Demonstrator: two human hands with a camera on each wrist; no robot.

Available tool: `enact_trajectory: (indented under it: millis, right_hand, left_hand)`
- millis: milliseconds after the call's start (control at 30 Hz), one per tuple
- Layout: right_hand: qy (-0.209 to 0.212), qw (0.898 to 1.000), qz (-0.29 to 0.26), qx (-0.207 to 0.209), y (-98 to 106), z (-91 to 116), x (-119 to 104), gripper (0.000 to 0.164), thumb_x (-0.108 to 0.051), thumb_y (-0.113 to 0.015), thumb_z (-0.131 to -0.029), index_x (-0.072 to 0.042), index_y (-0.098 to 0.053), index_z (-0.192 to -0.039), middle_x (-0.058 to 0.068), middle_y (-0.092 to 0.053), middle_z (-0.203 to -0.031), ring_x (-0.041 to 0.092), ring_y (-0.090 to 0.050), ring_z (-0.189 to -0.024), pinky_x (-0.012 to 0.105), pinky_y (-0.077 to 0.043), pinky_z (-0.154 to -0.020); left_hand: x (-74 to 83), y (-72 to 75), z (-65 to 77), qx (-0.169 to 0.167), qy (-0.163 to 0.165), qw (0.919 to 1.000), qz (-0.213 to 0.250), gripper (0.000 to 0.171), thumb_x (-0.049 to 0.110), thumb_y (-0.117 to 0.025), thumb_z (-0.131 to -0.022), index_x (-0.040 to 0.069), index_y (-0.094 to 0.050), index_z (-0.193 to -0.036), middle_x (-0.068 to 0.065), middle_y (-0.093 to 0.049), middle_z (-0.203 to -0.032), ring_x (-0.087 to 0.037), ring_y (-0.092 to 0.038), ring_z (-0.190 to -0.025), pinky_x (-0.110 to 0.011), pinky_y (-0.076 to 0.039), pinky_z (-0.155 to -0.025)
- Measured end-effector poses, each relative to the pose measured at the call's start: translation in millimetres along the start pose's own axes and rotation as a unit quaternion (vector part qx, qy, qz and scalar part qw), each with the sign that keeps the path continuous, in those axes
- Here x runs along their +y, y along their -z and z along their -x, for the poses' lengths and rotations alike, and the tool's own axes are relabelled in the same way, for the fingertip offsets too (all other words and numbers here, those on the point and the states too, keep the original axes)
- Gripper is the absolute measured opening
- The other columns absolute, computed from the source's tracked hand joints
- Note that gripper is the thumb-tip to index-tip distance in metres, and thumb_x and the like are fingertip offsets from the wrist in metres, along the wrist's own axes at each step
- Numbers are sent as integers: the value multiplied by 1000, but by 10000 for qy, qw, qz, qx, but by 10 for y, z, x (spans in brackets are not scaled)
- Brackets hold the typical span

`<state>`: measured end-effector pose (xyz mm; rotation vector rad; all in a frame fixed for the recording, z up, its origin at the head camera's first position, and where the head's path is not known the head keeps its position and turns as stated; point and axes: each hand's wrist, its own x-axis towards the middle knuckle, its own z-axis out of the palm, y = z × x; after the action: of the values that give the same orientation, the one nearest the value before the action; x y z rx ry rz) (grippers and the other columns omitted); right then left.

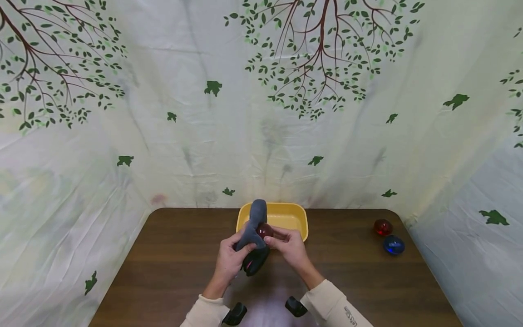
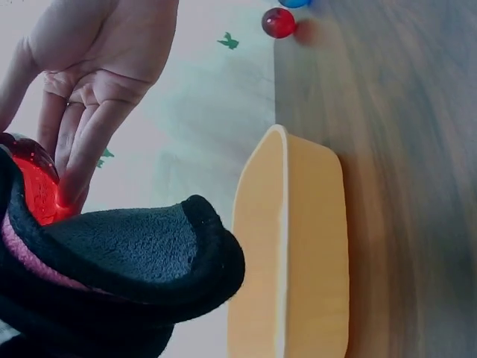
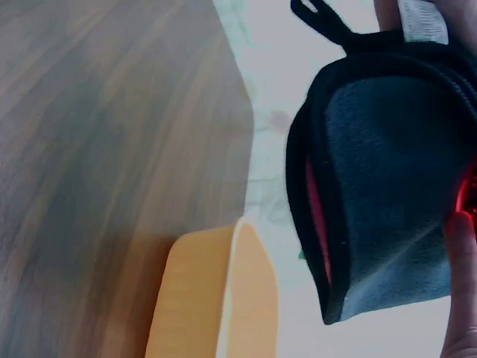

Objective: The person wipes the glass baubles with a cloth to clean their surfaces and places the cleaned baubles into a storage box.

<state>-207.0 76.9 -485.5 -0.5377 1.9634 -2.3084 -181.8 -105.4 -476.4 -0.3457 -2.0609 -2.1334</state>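
Note:
My left hand (image 1: 229,260) grips a folded grey cloth (image 1: 256,213) with black edging, held up in front of the yellow tray. In the right wrist view the cloth (image 3: 387,171) shows a black hanging loop, a white tag and a strip of pink inside its edge. My right hand (image 1: 293,250) pinches a clear red ball (image 1: 265,230) against the cloth. The same ball (image 2: 39,186) glows red beside the cloth in the left wrist view, partly covered by it, with the right fingers (image 2: 74,145) behind it.
Behind the hands, the yellow tray (image 1: 303,213) stands at the far table edge. A second red ball (image 1: 382,227) and a blue ball (image 1: 394,245) lie close together at the table's right side. A leaf-printed curtain (image 1: 253,145) surrounds the brown table (image 1: 180,254).

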Motion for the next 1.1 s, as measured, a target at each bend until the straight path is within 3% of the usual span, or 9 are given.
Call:
enact_trajectory:
  millis: [133,267,400,567,700,900,1000,1100]
  right_hand:
    - [-331,9994,45,47,9,-19,-10,43,-14,-71,-88,10,-60,-122,27,-63,-116,19,-69,-93,33,-57,-78]
    - [-304,9994,123,-57,27,-24,-1,45,-14,-72,-87,10,-60,-123,26,-63,-117,21,-68,-97,33,-56,-80]
    - [8,9997,134,-224,29,-11,7,50,-12,-73,-86,9,-56,-128,26,-60,-122,27,-64,-107,33,-53,-86]
    - [367,9990,153,-225,31,-5,9,57,-4,-77,-80,8,-54,-131,26,-57,-127,30,-61,-113,35,-51,-90]
    - [747,9964,299,-279,35,-14,12,60,1,-78,-76,8,-54,-130,27,-56,-128,25,-60,-114,37,-49,-92]
    - [1382,9875,494,-578,47,-27,16,58,7,-74,-78,10,-52,-132,29,-53,-132,22,-58,-118,36,-47,-96]
    - [1294,9884,605,-514,51,-21,4,57,7,-75,-78,10,-53,-131,28,-54,-131,28,-58,-118,37,-48,-95]
    - [899,9928,730,-319,52,-9,-18,56,4,-77,-77,8,-56,-129,26,-57,-128,34,-58,-115,38,-49,-93]
  left_hand:
    - [-21,2,-15,-26,-81,9999,-87,53,-4,-72,-81,-1,-56,-132,-14,-57,-132,-6,-57,-116,-20,-45,-95]
    - [-41,-12,-7,39,-3,10000,-85,52,-2,-71,-83,1,-56,-132,-13,-57,-133,-17,-54,-122,-21,-44,-97]
    - [-34,-23,1,142,38,9998,-158,51,1,-71,-84,2,-56,-133,-13,-56,-133,-26,-52,-124,-24,-45,-98]
    - [-9,-36,-8,371,211,9988,-235,49,3,-71,-85,-2,-56,-131,-21,-60,-126,-15,-62,-107,-22,-50,-89]
    - [-5,-39,-5,487,489,9976,-26,47,1,-70,-86,-8,-55,-129,-29,-62,-117,-7,-64,-92,-21,-53,-81]
    - [7,-40,9,450,737,9952,453,46,1,-69,-87,-10,-54,-129,-28,-64,-113,-11,-66,-88,-26,-56,-78]
    - [5,-35,8,395,668,9956,535,47,-1,-70,-85,-11,-55,-128,-27,-65,-111,-12,-66,-88,-26,-56,-78]
    - [-5,-26,6,339,522,9970,450,47,-3,-71,-84,-11,-55,-127,-26,-65,-109,-11,-65,-87,-26,-56,-77]
